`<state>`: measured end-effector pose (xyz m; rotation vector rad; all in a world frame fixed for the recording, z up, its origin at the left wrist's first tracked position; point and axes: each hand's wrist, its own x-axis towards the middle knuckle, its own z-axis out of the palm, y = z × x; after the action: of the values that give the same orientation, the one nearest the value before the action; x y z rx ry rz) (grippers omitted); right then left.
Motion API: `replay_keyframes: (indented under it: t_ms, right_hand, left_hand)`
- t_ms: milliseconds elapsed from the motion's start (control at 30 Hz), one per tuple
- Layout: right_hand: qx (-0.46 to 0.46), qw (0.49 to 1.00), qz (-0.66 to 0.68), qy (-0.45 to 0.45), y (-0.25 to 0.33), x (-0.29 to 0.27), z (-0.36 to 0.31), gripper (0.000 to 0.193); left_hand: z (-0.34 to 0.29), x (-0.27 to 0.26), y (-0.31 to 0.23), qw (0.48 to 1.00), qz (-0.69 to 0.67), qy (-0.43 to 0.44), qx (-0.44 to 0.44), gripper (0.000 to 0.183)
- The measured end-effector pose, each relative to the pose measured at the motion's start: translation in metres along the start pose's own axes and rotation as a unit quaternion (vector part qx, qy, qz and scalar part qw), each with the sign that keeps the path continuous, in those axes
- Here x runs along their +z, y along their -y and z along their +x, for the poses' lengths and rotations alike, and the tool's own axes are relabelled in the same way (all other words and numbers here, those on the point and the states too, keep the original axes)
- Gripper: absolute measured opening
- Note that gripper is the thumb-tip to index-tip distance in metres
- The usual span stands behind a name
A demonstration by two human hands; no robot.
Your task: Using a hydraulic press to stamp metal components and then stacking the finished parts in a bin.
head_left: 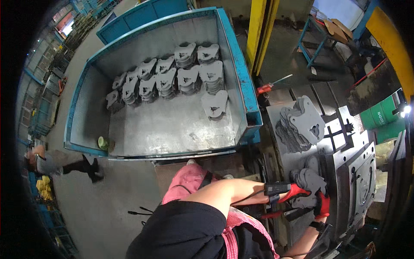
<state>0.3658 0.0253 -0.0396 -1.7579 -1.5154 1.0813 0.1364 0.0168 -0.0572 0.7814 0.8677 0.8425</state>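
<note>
Both of my hands wear red gloves with dark parts and are at a small pile of flat grey metal plates (311, 179) on the machine bed at the right. My left hand (296, 192) grips the pile's left edge, its fingers partly hidden. At the near right edge of the same plates, my right hand (322, 204) is closed on them. Just beyond lies a larger leaning stack of the same plates (308, 123), each with rounded lobes and a cut-out hole. Beside my right hand stands a steel die block (362, 181) with holes.
A blue-rimmed metal bin (242, 82) at the far left holds several stacks of plates (189, 77) and a small green cup-like object (102, 143). A red-handled screwdriver (271, 85) lies past its corner. Yellow post (258, 34), green drum (379, 113) and a walking person (64, 164) are around.
</note>
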Motion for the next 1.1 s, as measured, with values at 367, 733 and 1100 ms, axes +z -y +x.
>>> replay_keyframes:
  t_ms: [367,733,1100]
  right_hand:
    - [0.001,0.981,0.036,-0.189,0.08,0.035,-0.076,0.028]
    - [-0.048,0.991,-0.024,-0.125,0.163,0.207,-0.095,0.041]
    - [0.088,0.935,0.134,0.317,0.17,0.417,-0.062,0.066]
  left_hand:
    - [-0.037,-0.024,-0.016,0.984,0.11,0.089,-0.11,0.079]
    - [-0.127,-0.169,-0.012,0.993,-0.096,-0.051,-0.037,0.062]
    - [-0.253,-0.392,-0.03,0.95,0.263,-0.158,-0.048,0.064]
